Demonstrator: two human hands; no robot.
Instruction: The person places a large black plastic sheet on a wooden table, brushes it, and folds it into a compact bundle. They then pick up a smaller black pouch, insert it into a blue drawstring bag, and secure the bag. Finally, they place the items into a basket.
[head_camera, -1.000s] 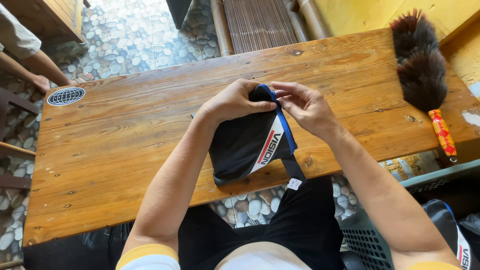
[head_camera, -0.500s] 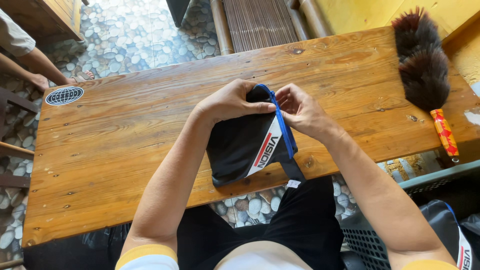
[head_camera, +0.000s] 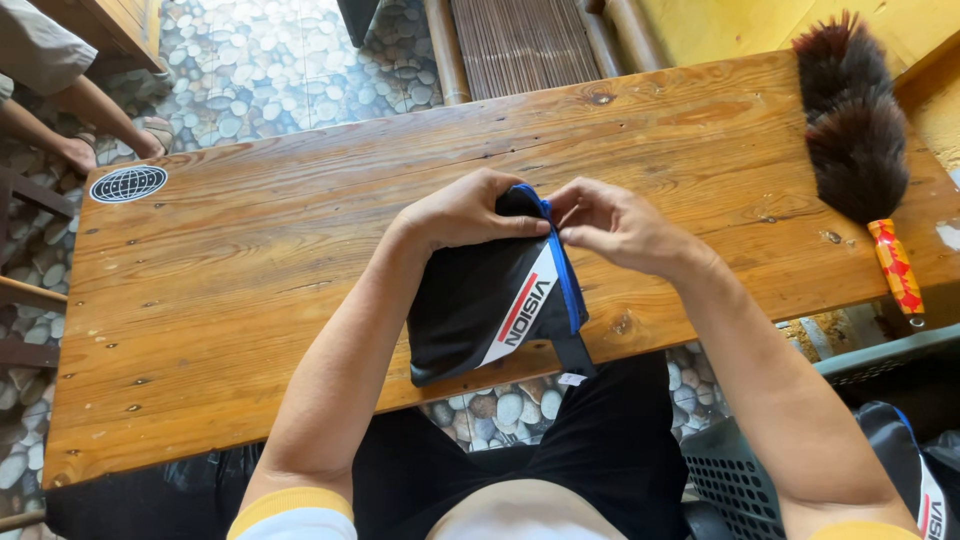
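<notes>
Worn wooden table (head_camera: 250, 290), pebble-stone floor (head_camera: 270, 70), yellow wall (head_camera: 720, 30), slatted bench (head_camera: 525, 40), bright daylight

Single head view, steep downward, close over wooden table (head_camera: 250, 300) (no second view).

Left hand (head_camera: 465, 212) covers the top corner of the black pouch (head_camera: 490, 300); its fingertips are hidden underneath, so the grip there is unclear. Right hand (head_camera: 615, 225) fingertips hide the blue edge where they pinch. Feather duster (head_camera: 850, 120) tip cut by the top edge. Another person's arm (head_camera: 70, 105) cut off at the left. Basket (head_camera: 740, 480) mostly hidden behind the right forearm.
</notes>
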